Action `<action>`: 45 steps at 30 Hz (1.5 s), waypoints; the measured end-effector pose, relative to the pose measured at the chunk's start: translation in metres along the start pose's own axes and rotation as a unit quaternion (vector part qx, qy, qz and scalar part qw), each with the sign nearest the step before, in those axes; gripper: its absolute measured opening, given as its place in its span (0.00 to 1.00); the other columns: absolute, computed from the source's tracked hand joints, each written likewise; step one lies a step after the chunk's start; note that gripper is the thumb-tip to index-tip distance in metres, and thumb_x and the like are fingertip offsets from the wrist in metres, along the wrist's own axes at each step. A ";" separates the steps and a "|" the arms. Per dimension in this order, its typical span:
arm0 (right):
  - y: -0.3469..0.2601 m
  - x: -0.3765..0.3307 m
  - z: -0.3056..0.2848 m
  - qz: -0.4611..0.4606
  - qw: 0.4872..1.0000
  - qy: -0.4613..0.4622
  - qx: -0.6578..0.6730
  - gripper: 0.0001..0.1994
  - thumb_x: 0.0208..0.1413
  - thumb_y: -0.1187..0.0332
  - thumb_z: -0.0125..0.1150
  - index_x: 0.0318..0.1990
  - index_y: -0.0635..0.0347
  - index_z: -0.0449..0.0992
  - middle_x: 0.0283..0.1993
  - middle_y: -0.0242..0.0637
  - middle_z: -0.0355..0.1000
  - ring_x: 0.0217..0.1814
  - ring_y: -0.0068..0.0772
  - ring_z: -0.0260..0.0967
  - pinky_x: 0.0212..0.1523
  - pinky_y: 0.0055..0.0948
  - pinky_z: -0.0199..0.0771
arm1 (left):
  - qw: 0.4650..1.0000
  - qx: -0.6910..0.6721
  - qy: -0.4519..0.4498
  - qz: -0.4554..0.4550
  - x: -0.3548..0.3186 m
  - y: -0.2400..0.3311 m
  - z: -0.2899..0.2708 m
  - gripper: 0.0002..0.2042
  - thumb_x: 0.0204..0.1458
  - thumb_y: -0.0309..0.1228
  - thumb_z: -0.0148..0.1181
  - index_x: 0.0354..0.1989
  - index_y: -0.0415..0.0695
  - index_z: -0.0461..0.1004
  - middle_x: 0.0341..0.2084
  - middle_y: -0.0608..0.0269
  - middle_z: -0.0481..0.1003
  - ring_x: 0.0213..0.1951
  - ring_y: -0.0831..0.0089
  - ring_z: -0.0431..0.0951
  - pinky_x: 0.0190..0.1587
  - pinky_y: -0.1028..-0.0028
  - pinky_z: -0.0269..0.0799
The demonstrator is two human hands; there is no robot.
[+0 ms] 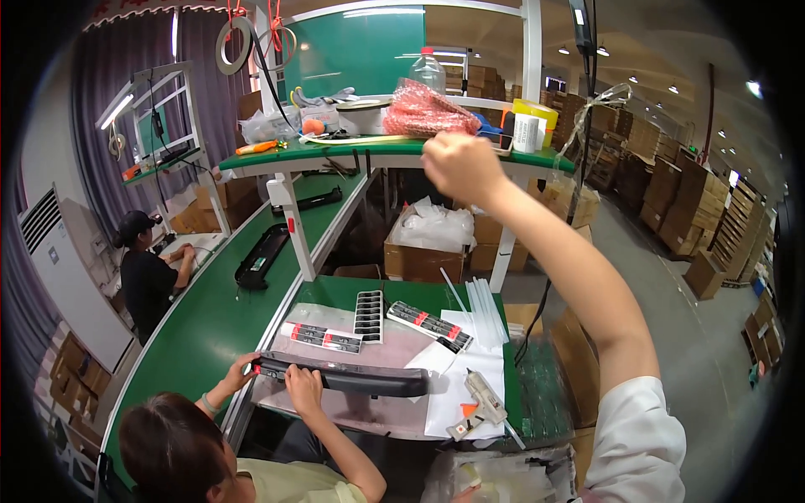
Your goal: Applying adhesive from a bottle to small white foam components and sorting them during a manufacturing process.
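Note:
My right hand [459, 166] is raised at the front edge of the green shelf [369, 154], its arm coming in from the lower right in a white sleeve. The fingers curl closed on the far side, so what they hold, if anything, is hidden. Just behind the hand lies a bundle of red bubble wrap [426, 111]. Right of it stand a white-labelled container [527, 132] and a yellow roll [543, 112]. My left hand is out of view. Below, a co-worker's two hands grip a long black plastic housing [352, 377] over the bench.
The bench holds label strips [323, 337], a black-celled tray [369, 317], a glue gun [482, 402] and glue sticks [485, 310]. The co-worker's head [172, 444] is at lower left. A clear bottle [428, 71] stands on the shelf; tape rolls [233, 46] hang above. Another person [147, 268] sits far left.

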State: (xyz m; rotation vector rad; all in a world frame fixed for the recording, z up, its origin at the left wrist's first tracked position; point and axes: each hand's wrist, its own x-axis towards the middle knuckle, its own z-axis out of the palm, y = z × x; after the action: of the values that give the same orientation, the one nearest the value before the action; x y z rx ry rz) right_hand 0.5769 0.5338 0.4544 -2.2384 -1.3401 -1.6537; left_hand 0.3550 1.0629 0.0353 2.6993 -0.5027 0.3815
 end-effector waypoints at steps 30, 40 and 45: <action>-0.139 -0.001 0.258 0.560 0.516 0.190 0.619 0.11 0.57 0.67 0.55 0.28 0.66 0.75 0.21 0.36 0.72 0.17 0.25 0.69 0.17 0.23 0.70 | -0.104 0.965 -0.173 -0.167 0.073 0.257 0.189 0.17 0.49 0.20 0.59 0.48 0.46 0.74 0.51 0.52 0.67 0.52 0.60 0.69 0.53 0.67 0.67; -0.167 -0.138 0.029 0.313 0.803 -0.055 0.504 0.07 0.52 0.75 0.57 0.34 0.70 0.78 0.27 0.40 0.75 0.27 0.25 0.75 0.27 0.20 0.70 | -0.275 0.840 0.081 0.460 -0.056 0.522 0.277 0.12 0.60 0.34 0.47 0.48 0.46 0.70 0.36 0.67 0.75 0.37 0.73 0.75 0.40 0.70 0.73; -0.158 -0.222 -0.063 0.402 0.665 -0.062 0.626 0.08 0.60 0.70 0.50 0.32 0.65 0.69 0.36 0.36 0.69 0.38 0.27 0.73 0.34 0.21 0.72 | -0.379 0.818 0.096 0.422 -0.036 0.538 0.247 0.11 0.59 0.38 0.50 0.45 0.47 0.69 0.34 0.71 0.73 0.35 0.81 0.72 0.37 0.77 0.70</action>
State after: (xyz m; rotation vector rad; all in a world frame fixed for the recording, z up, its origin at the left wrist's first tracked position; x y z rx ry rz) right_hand 0.4140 0.4674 0.2369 -1.5224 -0.7563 -0.0649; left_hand 0.1602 0.5073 -0.0349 0.6243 0.4308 -0.5470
